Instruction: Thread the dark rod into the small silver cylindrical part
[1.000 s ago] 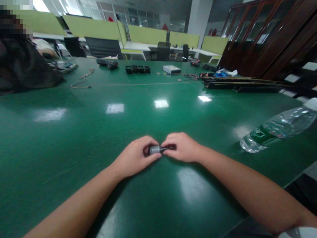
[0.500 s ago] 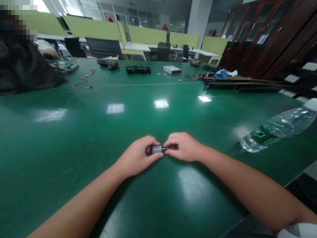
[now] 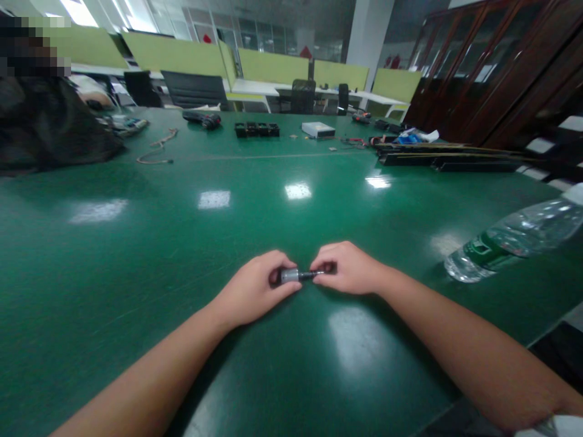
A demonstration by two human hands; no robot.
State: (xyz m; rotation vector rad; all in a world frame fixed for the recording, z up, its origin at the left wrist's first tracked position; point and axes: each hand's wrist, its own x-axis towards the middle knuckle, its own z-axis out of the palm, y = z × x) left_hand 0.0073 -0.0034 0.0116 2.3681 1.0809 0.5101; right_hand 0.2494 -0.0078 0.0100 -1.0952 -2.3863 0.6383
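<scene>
No text is legible: the white emblem (image 3: 481, 249) on the green label (image 3: 496, 257) of the clear plastic bottle (image 3: 531, 227) is too blurred.

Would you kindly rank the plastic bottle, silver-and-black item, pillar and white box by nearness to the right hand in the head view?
From the right hand:
1. Silver-and-black item: touching it, leftward.
2. Plastic bottle: to its right.
3. White box: far side of the green table.
4. Pillar: beyond the table.
</scene>
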